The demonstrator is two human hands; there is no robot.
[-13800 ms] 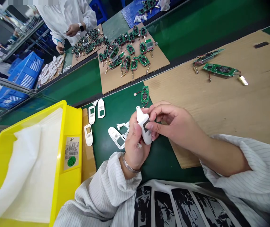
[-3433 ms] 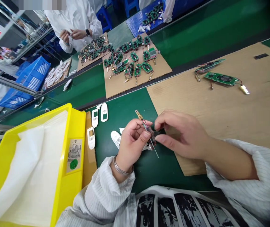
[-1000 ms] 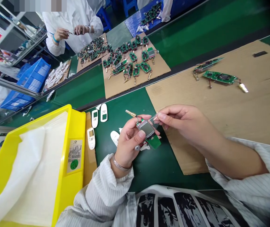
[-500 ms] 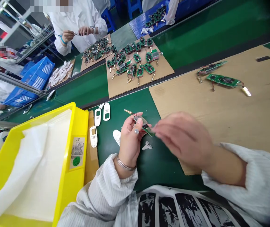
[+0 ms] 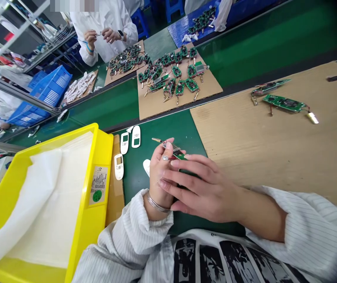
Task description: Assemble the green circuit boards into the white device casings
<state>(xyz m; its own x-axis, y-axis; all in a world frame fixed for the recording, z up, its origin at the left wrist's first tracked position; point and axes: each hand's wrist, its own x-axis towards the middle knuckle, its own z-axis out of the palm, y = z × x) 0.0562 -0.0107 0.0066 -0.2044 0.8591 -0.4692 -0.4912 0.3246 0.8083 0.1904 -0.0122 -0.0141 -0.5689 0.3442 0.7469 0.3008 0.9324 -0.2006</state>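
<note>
My left hand [image 5: 160, 173] is closed on a small green circuit board [image 5: 177, 154] that carries a little display, thin red wires and a brass probe tip [image 5: 156, 140], held just above the green mat. My right hand [image 5: 199, 184] lies across in front of the left one, fingers stretched out towards the left and close to the mat, holding nothing that I can see. A white shell half [image 5: 146, 165] peeks out from behind my left hand.
Three white shell halves [image 5: 125, 143] lie by a yellow bin [image 5: 97, 145] lined with white foam. Two circuit boards [image 5: 284, 103] rest on the near cardboard sheet [image 5: 259, 145]. Several more boards cover a cardboard sheet [image 5: 168, 100] on the conveyor. A person in white works at the far side [image 5: 106, 27].
My right hand has left the board and swung down and left, in front of my left hand. The left hand has tilted the board flatter and kept hold of it.
</note>
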